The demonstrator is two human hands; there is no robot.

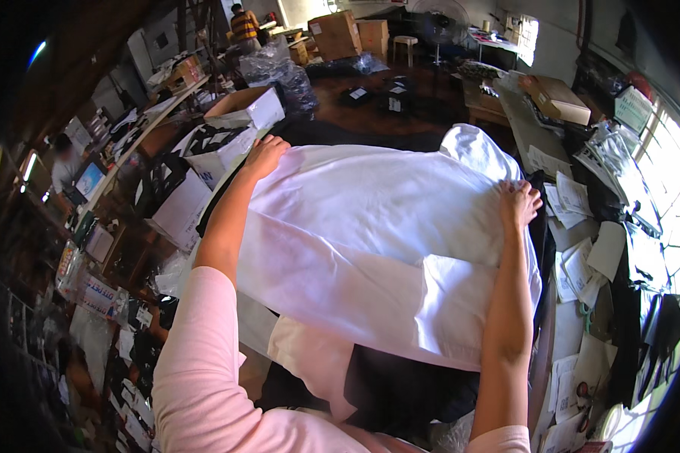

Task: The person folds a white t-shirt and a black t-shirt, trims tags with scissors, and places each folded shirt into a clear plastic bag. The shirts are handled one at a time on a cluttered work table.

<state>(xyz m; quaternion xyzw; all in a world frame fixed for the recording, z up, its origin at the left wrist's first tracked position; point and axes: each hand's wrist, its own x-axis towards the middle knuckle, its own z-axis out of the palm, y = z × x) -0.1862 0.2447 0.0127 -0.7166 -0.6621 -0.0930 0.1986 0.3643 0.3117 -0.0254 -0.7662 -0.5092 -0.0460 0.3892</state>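
Note:
A large piece of white fabric (374,209), wrinkled and partly folded, lies spread before me and hangs over the near edge. My left hand (267,157) rests at its far left corner, fingers bent over the edge; whether they pinch the cloth is unclear. On the right side, my right hand (520,204) touches the fabric near its right edge with curled fingers. Beyond that hand, a bunched part of the cloth stands up at the far right corner. Black material shows under the right edge and below the near edge.
Papers (572,266) and red-handled scissors (583,396) lie on the right-hand table. Open cardboard boxes (249,107) with black packets stand at the left. Black parcels (395,104) lie on the floor ahead. Two people are in the background, one in a striped shirt (243,26).

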